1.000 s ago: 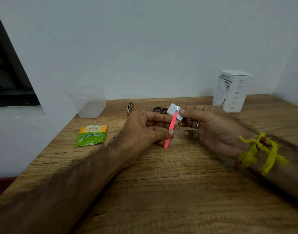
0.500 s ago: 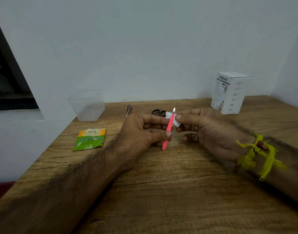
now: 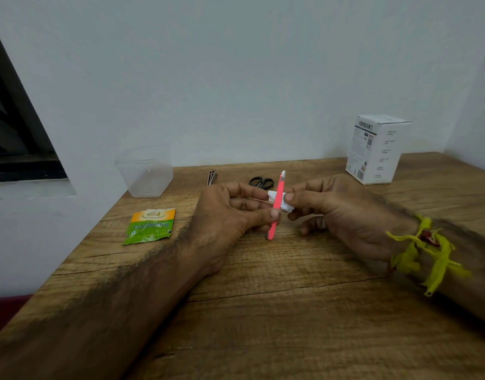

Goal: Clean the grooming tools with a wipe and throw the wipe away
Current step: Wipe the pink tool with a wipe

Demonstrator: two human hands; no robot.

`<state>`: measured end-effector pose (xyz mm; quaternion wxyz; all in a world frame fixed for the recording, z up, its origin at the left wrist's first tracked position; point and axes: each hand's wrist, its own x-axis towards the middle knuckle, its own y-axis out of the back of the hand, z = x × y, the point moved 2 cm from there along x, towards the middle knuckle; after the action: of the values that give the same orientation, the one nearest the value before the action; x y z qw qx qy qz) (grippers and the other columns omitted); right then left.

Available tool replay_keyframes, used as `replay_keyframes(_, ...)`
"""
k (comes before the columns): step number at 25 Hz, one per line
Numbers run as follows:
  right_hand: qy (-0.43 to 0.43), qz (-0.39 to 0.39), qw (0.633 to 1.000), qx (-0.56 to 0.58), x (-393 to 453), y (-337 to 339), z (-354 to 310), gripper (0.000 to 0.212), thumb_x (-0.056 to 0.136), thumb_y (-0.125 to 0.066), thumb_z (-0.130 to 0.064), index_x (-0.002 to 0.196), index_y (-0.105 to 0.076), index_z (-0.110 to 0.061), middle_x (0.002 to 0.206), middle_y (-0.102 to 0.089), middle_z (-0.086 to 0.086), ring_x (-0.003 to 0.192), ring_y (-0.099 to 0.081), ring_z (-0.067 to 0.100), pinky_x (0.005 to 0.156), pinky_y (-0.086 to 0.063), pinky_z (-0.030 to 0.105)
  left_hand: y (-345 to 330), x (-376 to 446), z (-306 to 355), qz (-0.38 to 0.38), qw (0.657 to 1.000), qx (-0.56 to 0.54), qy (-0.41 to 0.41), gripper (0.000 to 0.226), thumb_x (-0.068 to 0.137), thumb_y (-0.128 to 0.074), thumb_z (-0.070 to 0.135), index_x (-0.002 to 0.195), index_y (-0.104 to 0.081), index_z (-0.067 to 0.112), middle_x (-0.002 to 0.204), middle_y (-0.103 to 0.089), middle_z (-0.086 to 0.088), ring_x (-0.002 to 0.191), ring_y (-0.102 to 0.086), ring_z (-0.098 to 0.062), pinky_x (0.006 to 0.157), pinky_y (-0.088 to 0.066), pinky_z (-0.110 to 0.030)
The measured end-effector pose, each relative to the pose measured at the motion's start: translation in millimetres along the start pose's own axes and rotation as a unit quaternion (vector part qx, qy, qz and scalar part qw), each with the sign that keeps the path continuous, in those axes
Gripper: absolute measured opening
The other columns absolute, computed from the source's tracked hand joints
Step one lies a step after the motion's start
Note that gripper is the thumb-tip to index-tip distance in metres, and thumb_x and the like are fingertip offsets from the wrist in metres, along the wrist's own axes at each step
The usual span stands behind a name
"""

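Slid down from tip to mid-shaft: wipe (image 3: 282, 201), pinched around pink tweezers (image 3: 277, 205) by right hand (image 3: 343, 215), left hand (image 3: 230, 218) pinching lower shaft, over table (image 3: 290, 311).

A plain room in a home, by the look of it: a wood-grain table (image 3: 290, 311) pushed into the corner of bare white walls (image 3: 236, 78), a dark window opening (image 3: 13, 133) at the left. On the table sit small scissors (image 3: 261, 182), a clear plastic cup (image 3: 146, 171), a torn green sachet (image 3: 150, 225) and a white product box (image 3: 376, 149); possibly a bedroom.
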<state>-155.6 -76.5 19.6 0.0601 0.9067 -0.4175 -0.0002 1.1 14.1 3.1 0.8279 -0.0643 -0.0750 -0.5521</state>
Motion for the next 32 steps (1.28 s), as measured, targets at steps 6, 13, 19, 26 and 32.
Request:
replay_keyframes(6, 0.013, 0.006, 1.000, -0.024, 1.7, -0.7, 2.5, 0.012, 0.088, -0.070, -0.013, 0.093, -0.079, -0.005, 0.091, -0.077, 0.013, 0.073, -0.064, 0.012, 0.053, -0.049, 0.027, -0.2, -0.6, 2.2, -0.001, 0.999, 0.014, -0.036, 0.045, 0.070, -0.084, -0.003, 0.111, -0.068, 0.007, 0.081, -0.077, -0.016, 0.072, -0.077, -0.025, 0.061, -0.059, -0.025)
replay_keyframes(13, 0.015, 0.009, 1.000, -0.019, 2.6, 0.3, 4.3, 0.014, 0.089, -0.069, -0.014, 0.093, -0.078, -0.004, 0.093, -0.077, 0.012, 0.075, -0.065, 0.012, 0.054, -0.048, 0.028, -2.6, -2.0, 2.6, -0.007, 0.997, 0.045, -0.067, 0.034, 0.073, -0.083, -0.003, 0.102, -0.072, 0.010, 0.080, -0.078, -0.011, 0.074, -0.077, -0.023, 0.062, -0.059, -0.025)
replay_keyframes(19, 0.023, -0.004, 0.999, -0.033, -0.2, -1.4, 1.4, 0.013, 0.090, -0.068, -0.014, 0.087, -0.078, -0.007, 0.092, -0.077, 0.012, 0.075, -0.064, 0.012, 0.054, -0.048, 0.028, -1.7, -2.4, 2.5, -0.014, 0.996, 0.054, -0.066, 0.035, 0.074, -0.082, -0.002, 0.107, -0.072, 0.007, 0.086, -0.078, -0.010, 0.079, -0.078, -0.023, 0.066, -0.061, -0.027)
replay_keyframes(26, 0.051, -0.014, 0.995, -0.087, -3.4, -5.4, 1.9, 0.013, 0.091, -0.069, -0.018, 0.086, -0.077, -0.010, 0.093, -0.075, 0.016, 0.080, -0.062, 0.019, 0.061, -0.047, 0.030, -4.1, -5.7, 4.1, -0.003, 0.994, 0.073, -0.081, 0.028, 0.080, -0.080, 0.008, 0.108, -0.074, 0.007, 0.090, -0.078, -0.009, 0.077, -0.077, -0.022, 0.064, -0.061, -0.027)
replay_keyframes(32, 0.043, -0.037, 0.996, -0.062, -2.9, -5.3, 1.0, 0.012, 0.091, -0.068, -0.014, 0.089, -0.078, -0.008, 0.093, -0.076, 0.013, 0.081, -0.063, 0.015, 0.060, -0.045, 0.027, -6.2, -7.5, 8.4, 0.036, 0.988, 0.098, -0.117, 0.020, 0.082, -0.081, 0.010, 0.101, -0.076, 0.008, 0.089, -0.078, -0.004, 0.065, -0.075, -0.018, 0.054, -0.059, -0.025)
